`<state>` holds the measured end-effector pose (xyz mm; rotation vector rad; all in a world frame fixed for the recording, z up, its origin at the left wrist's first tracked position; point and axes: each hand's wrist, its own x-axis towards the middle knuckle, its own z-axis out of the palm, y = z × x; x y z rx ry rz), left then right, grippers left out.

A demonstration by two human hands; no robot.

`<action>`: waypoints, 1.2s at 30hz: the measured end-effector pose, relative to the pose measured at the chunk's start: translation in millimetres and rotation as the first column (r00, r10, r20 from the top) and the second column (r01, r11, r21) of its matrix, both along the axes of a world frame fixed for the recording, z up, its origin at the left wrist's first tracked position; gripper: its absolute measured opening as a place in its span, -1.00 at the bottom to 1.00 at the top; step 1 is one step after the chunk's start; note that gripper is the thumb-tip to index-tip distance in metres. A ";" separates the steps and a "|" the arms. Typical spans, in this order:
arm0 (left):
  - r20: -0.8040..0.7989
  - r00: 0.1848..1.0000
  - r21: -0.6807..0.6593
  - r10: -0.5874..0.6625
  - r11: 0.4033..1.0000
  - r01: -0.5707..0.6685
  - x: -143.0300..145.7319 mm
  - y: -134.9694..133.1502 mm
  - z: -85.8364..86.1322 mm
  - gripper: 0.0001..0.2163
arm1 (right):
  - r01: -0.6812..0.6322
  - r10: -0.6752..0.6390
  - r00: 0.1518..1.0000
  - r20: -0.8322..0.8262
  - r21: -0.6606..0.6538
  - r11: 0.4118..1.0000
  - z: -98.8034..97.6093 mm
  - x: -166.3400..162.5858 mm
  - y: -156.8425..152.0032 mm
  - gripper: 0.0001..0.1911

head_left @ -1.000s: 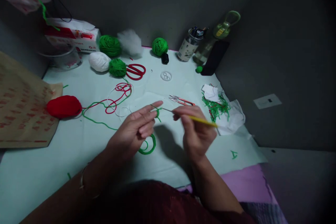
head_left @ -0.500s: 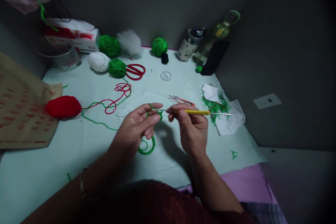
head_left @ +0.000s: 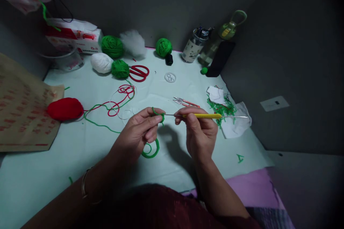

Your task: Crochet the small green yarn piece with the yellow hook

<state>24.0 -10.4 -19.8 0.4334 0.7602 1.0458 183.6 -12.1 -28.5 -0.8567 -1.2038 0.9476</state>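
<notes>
Since the frame half a second ago, your right hand has shifted slightly to your right, taking the yellow-handled hook with it, while your left hand stays almost where it was. You grip the hook by its handle between thumb and fingers, its shaft lying nearly level and pointing at your left fingertips. Your left hand pinches the small green piece between thumb and fingers, up off the bench, with a green strand passing over the index finger. You seem to be in the middle of a crochet stitch, with the hook meeting the work; its tip is too small and covered to tell whether a loop sits on it. As I judge it, your next move calls for a firm left pinch, an even pull on the strand, and a small turn of the hook to catch yarn without splitting it. Below your left hand, a green ring lies partly hidden; you cannot tell from here whether it joins the piece.
</notes>
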 end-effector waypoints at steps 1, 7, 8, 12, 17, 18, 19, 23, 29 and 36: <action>-0.001 1.000 0.001 -0.002 1.000 0.002 0.1 0.0 0.2 -0.92 | -0.003 0.003 1.000 0.003 0.000 1.000 -0.1 0.0 0.0 -0.85; 0.006 1.000 -0.001 -0.005 1.000 0.005 -0.5 -0.8 0.6 -0.91 | 0.006 -0.006 1.000 -0.003 -0.001 1.000 1.2 1.0 -0.5 -0.84; 0.008 1.000 -0.001 -0.005 1.000 0.006 -0.7 -0.7 0.3 -0.91 | 0.004 -0.004 1.000 -0.006 -0.003 1.000 1.3 1.1 -0.6 -0.84; 0.001 1.000 -0.001 -0.013 1.000 0.013 -0.6 -0.3 -0.6 -0.92 | -0.020 0.020 1.000 -0.008 -0.005 1.000 0.6 1.1 -0.4 -0.84; -0.004 1.000 -0.002 0.003 1.000 -0.003 -0.2 -0.6 0.5 -0.92 | -0.007 0.007 1.000 0.003 -0.002 1.000 0.6 1.3 -0.4 -0.83; -0.005 1.000 -0.001 0.004 1.000 -0.004 -0.2 -0.6 0.6 -0.92 | -0.009 0.009 1.000 -0.001 -0.007 1.000 0.7 1.3 -0.4 -0.83; -0.005 1.000 0.000 0.003 1.000 -0.003 -0.3 -0.6 0.6 -0.91 | -0.013 0.013 1.000 -0.006 -0.013 1.000 0.8 1.3 -0.5 -0.83; -0.005 1.000 0.005 -0.006 1.000 0.006 -0.6 -1.2 -1.1 -0.91 | -0.026 0.025 0.999 -0.021 -0.031 0.999 0.4 0.5 -0.6 -0.84; -0.030 0.999 0.009 -0.017 1.000 0.017 0.6 -1.9 -2.2 -0.92 | -0.014 0.014 1.000 0.007 -0.018 1.000 -0.1 -0.2 0.2 -0.85; -0.101 0.995 0.060 0.010 0.998 -0.004 1.8 -2.2 -1.7 -0.88 | 0.021 -0.029 0.992 0.123 0.062 0.998 3.8 -3.0 -2.2 -0.85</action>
